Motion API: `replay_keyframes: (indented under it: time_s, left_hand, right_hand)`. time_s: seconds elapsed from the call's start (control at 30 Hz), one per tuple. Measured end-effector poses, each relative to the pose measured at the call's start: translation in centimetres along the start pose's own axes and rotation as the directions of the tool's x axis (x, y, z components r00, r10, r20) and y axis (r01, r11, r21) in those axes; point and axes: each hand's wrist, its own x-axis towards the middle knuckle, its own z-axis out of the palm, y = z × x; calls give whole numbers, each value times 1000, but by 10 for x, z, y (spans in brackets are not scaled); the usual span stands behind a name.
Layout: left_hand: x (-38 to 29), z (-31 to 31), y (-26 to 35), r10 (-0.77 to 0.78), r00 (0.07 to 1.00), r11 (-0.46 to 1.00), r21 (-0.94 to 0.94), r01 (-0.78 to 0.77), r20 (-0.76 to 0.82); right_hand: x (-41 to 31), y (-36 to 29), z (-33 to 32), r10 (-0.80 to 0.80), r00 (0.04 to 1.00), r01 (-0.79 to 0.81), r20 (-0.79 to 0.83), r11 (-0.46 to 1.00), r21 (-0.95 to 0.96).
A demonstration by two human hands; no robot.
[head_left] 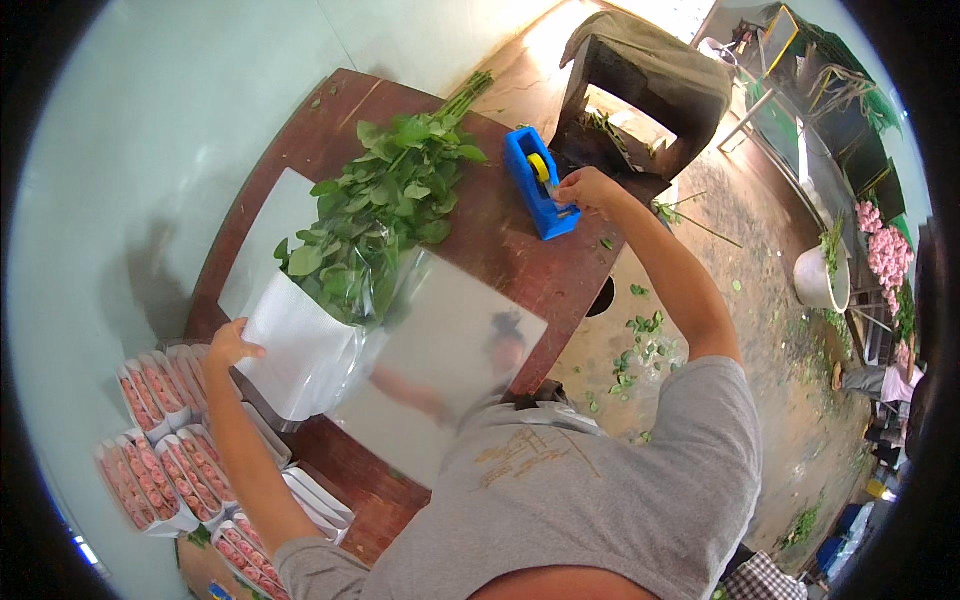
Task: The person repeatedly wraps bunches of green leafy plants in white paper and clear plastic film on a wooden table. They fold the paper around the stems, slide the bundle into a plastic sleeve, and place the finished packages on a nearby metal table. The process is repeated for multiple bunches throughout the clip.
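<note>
A bunch of long leafy stems [375, 195] lies across the wooden table, its cut ends pointing to the far edge. White corrugated wrap [296, 349] with a clear plastic layer surrounds its near end, hiding the flower heads. My left hand [231, 346] grips the left edge of this wrap, thumb on top. At the blue tape dispenser [536, 184], my right hand [589, 191] pinches the loose end of tape near the cutter. A yellow-cored tape roll [538, 166] sits inside the dispenser. Under the bunch is a glossy pale sheet [465, 330] that mirrors a person.
Several wrapped bunches of pink roses [154, 480] stand at the lower left. A dark cloth-draped bin [637, 97] is beyond the table's far right corner. Fallen leaves [637, 345] litter the floor. A white bucket [821, 277] and another person [892, 382] are at far right.
</note>
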Motion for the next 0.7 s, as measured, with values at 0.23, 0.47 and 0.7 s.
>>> replay_keyframes:
  time_s: [0.23,0.47,0.7]
  left_hand:
    - [-4,-2,18,-2,1000,1000,-26,2,16]
    - [-17,-5,37,-37,999,998,59,37,-7]
    - [-14,-7,31,81,997,988,134,-82,14]
  right_hand:
    - [-36,78,19,-151,988,153,-41,986,61]
    - [-44,88,20,-320,945,296,-71,926,-235]
    - [-84,-28,134,-443,890,385,112,859,338]
